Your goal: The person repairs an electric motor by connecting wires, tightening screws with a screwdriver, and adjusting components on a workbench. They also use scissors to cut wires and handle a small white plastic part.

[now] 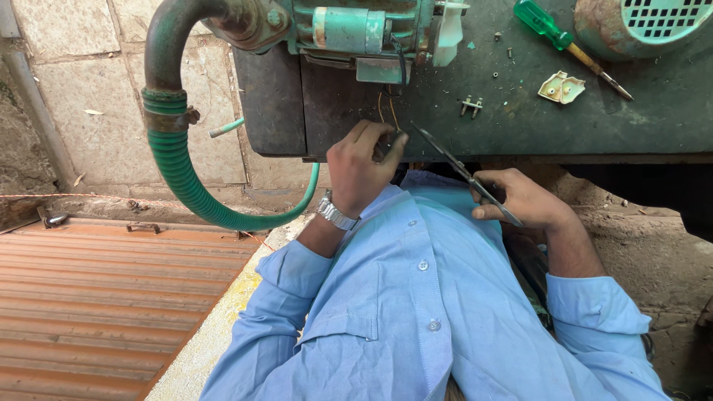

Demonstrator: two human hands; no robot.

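Here, largest to smallest:

Shutter: a ribbed, rust-orange metal sheet [104, 297] fills the lower left, lying beside a pale concrete strip.

Bench: a dark green, worn work surface [579, 119] spans the top of the view, and everything small lies on it.

Shirt: the person wears a light blue buttoned shirt [416, 312], sleeves rolled above the wrists.

Hose: a green corrugated hose [182, 171] hangs from a curved pipe at the upper left and loops down under the bench edge.

Pump: a green machine body [349, 30] with a pale green cylinder sits at the top edge, thin wires [386, 111] trailing down from it to the bench edge.

Fan cover: a rusty round housing [639, 26] with a pale green grille stands at the upper right.

Left hand: the left hand [360, 167], a metal watch on its wrist, is pinched closed on the wire ends at the bench edge, below the pump.

Right hand: the right hand [523, 200] is wrapped around the handles of dark pliers [460, 171], whose slim tip points up and left, almost touching the left hand's fingers.

Screwdriver: a green-handled screwdriver [564, 41] lies well apart, beside the fan cover.

Plastic piece: a cream broken cover [562, 87] rests just below the screwdriver.

Terminal: a small metal connector [471, 106] lies near the middle of the bench, with loose screws scattered above it.
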